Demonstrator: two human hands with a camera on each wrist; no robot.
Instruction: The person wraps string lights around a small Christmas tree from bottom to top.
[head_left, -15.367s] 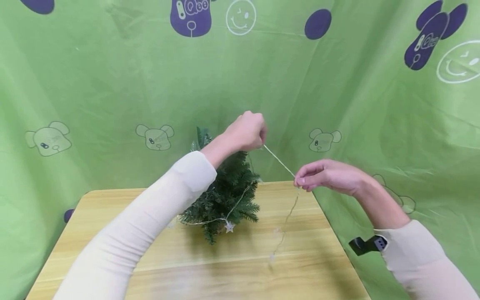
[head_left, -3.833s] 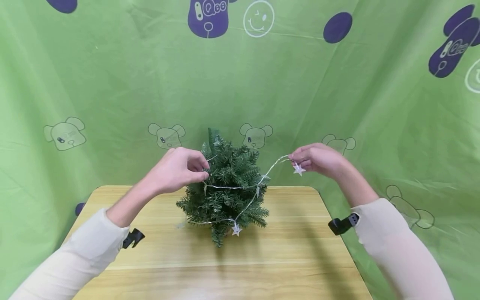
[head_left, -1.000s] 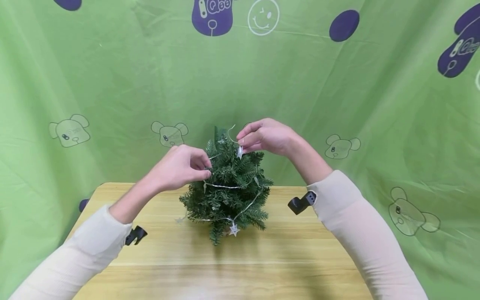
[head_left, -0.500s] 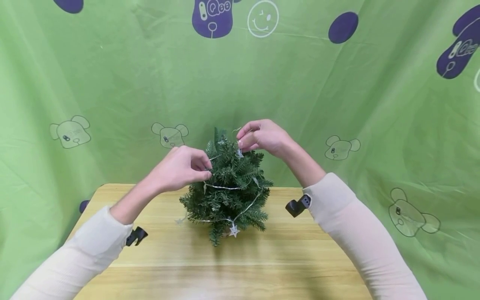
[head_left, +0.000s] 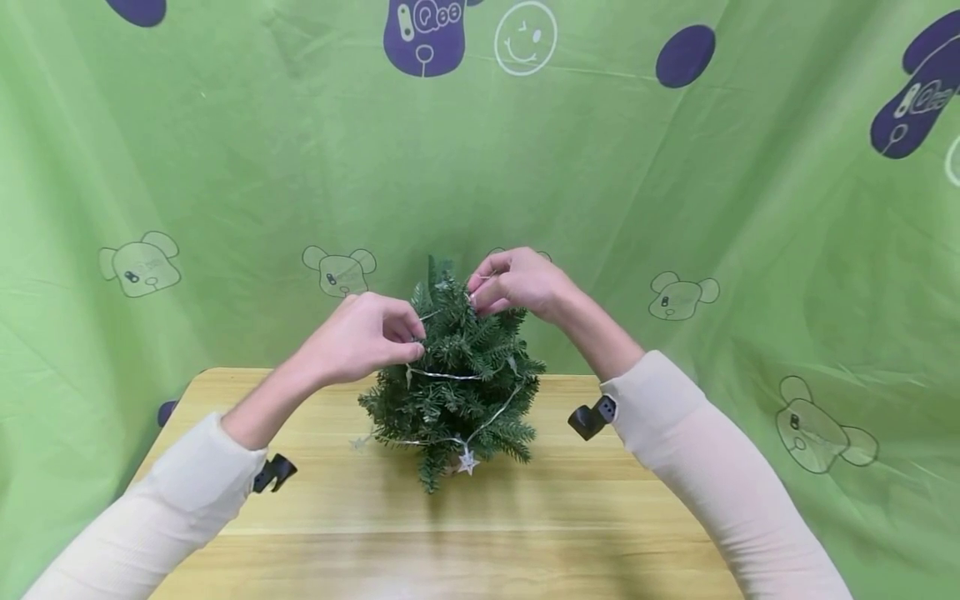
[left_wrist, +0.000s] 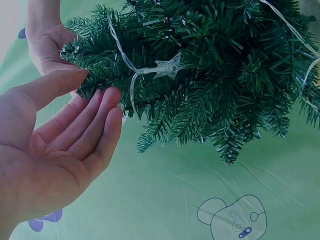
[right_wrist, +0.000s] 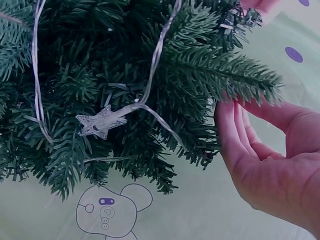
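Note:
A small artificial Christmas tree (head_left: 450, 392) stands on the table, wound with string lights (head_left: 446, 375) carrying clear stars. My left hand (head_left: 367, 337) is at its upper left. In the left wrist view, its thumb and fingers lie on either side of a branch tip (left_wrist: 87, 89), and a star light (left_wrist: 167, 69) hangs beside them. My right hand (head_left: 525, 282) pinches the string lights close to the tree top, with a thin wire end showing at its fingers. In the right wrist view, foliage hides its fingertips (right_wrist: 227, 107), and a star light (right_wrist: 102, 121) sits on the branches nearby.
The wooden table (head_left: 315, 500) extends in front of the tree. A star at the bottom front (head_left: 468, 460) hangs low over it, and another star (head_left: 358, 443) sticks out at the left. Behind rises a green printed curtain (head_left: 600, 167), close to the table's far edge.
My right hand came from the tree's right side with the string lights to the top, then moved slightly down and left; its star has sunk into the foliage. My left hand has barely moved lately.

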